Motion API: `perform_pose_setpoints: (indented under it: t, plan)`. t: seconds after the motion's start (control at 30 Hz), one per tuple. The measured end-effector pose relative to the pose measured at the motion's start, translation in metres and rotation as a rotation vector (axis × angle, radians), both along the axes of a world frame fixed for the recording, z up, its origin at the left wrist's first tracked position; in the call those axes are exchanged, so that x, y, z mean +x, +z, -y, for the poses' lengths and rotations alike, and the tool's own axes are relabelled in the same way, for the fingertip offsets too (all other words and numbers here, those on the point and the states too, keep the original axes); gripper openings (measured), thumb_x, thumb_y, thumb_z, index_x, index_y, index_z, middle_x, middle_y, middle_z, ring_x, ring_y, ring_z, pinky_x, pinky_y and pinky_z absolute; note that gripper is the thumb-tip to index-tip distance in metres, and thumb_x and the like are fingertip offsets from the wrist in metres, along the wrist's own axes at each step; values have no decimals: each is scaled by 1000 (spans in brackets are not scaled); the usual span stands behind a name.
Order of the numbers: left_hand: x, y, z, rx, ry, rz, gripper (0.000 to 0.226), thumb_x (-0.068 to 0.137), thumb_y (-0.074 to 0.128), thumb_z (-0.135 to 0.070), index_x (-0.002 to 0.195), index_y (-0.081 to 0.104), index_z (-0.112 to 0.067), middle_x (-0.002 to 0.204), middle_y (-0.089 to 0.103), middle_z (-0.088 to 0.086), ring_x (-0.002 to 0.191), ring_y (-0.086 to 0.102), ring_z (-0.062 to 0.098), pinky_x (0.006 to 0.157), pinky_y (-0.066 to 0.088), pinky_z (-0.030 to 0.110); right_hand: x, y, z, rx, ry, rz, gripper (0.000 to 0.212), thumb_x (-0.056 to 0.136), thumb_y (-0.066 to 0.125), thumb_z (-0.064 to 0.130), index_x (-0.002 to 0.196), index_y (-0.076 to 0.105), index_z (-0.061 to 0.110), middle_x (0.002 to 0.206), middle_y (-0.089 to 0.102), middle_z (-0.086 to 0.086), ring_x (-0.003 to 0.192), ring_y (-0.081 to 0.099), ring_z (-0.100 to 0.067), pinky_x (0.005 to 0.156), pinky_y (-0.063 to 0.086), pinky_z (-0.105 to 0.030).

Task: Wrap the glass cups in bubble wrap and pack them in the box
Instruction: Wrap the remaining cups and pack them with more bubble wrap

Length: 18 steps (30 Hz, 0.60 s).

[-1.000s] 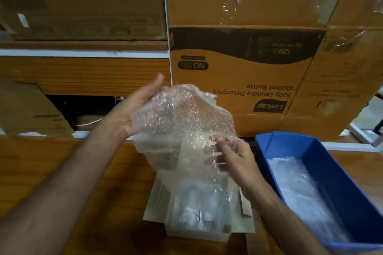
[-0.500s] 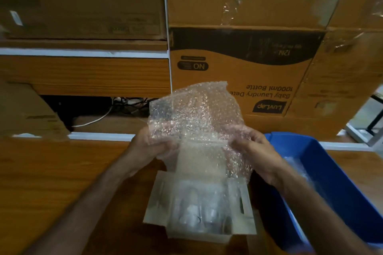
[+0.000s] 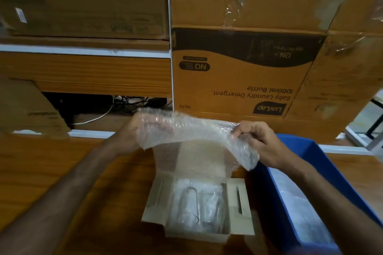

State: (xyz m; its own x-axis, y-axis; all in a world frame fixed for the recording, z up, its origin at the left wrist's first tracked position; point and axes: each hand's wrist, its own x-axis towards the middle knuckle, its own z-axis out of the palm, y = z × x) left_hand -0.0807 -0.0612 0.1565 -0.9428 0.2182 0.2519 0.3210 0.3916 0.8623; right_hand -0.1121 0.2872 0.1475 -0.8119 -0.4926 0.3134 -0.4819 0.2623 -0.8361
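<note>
Stacked cartons (image 3: 238, 80) wall off the far side of my wooden desk (image 3: 51, 172), brown corrugated board with print upside down to me. Between my hands I hold a sheet of wrap (image 3: 192, 136) stretched left to right, its long axis running across me, soft, clear and pimpled with bubbles. My left hand (image 3: 132, 130) grips the left end, the plastic draped over its fingers; my right hand (image 3: 257, 141) pinches the right end with curled fingers, and a loose tail of wrap hangs below it.

Directly under the sheet, nearer to me, sits the small pale box (image 3: 199, 207), flaps folded out flat to either side. Inside it I see cups (image 3: 199, 207), smooth clear glass lying on their sides, long axes running near to far, apparently with wrap about them, though the blur leaves that unsure. Both hands sit about equally far from the box, so I judge the sheet goes straight down. A blue bin (image 3: 310, 161) of hard plastic stands just right of the box, with more clear wrap inside.
</note>
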Motion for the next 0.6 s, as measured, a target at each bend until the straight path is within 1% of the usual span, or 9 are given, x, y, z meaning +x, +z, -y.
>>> perform_pose_setpoints:
  t: [0.13,0.2,0.27,0.33,0.4,0.43,0.5,0.53,0.6]
  plan:
    - [0,16,0,-43,-78,-9,46,84,43,-5,116,76,-5,120,74,7,118,66,26,103,51,45,-1,7,-6,166,-17,-90,48,82,44,3,108,81,18,105,74,11,98,69,-13,78,51,-22]
    - [0,14,4,17,-98,18,53,86,36,-7,126,70,-5,132,69,6,130,59,23,110,46,42,-1,4,-12,70,17,37,44,88,44,10,115,79,10,116,74,0,112,68,-19,90,56,-32]
    - [5,15,1,112,-135,82,53,96,30,-17,128,71,-6,138,66,6,136,55,24,111,43,45,2,1,-14,-34,-34,92,37,99,48,24,110,79,7,114,76,-7,108,71,-25,93,58,-44]
    - [10,12,-7,128,-119,76,39,103,43,-24,125,73,-11,126,71,2,124,62,22,108,49,35,2,-7,-13,-83,-115,61,31,93,75,40,105,77,12,104,73,-21,81,69,-38,72,59,-57]
    - [12,8,-16,38,-21,-9,40,91,77,-12,129,66,-10,108,72,-1,110,55,23,99,49,17,5,-15,-5,-146,-182,32,51,71,94,30,108,66,10,102,66,-23,65,62,-26,53,57,-41]
    - [12,3,-18,-7,23,-42,60,80,86,-6,134,61,-12,111,72,-6,111,56,22,96,50,14,5,-20,-3,-209,-199,50,60,65,97,23,111,60,10,106,64,-20,74,65,-21,60,60,-39]
    - [10,-4,-22,25,118,-70,84,72,90,-3,144,51,-23,139,56,-19,127,56,1,96,53,14,6,-29,0,-293,-264,107,76,60,99,21,122,54,19,119,62,-16,102,68,-31,86,61,-54]
    - [10,-7,-23,80,158,-55,86,73,89,0,145,49,-26,144,49,-19,126,49,-11,92,52,10,8,-30,2,-299,-318,143,83,58,101,24,128,55,26,126,60,-16,111,64,-37,93,58,-59]
    - [6,-16,-26,234,192,59,60,80,82,1,132,61,-17,131,64,-13,110,59,-16,89,56,14,10,-32,3,-304,-346,272,85,56,102,29,131,61,32,129,63,-17,117,63,-40,97,57,-57]
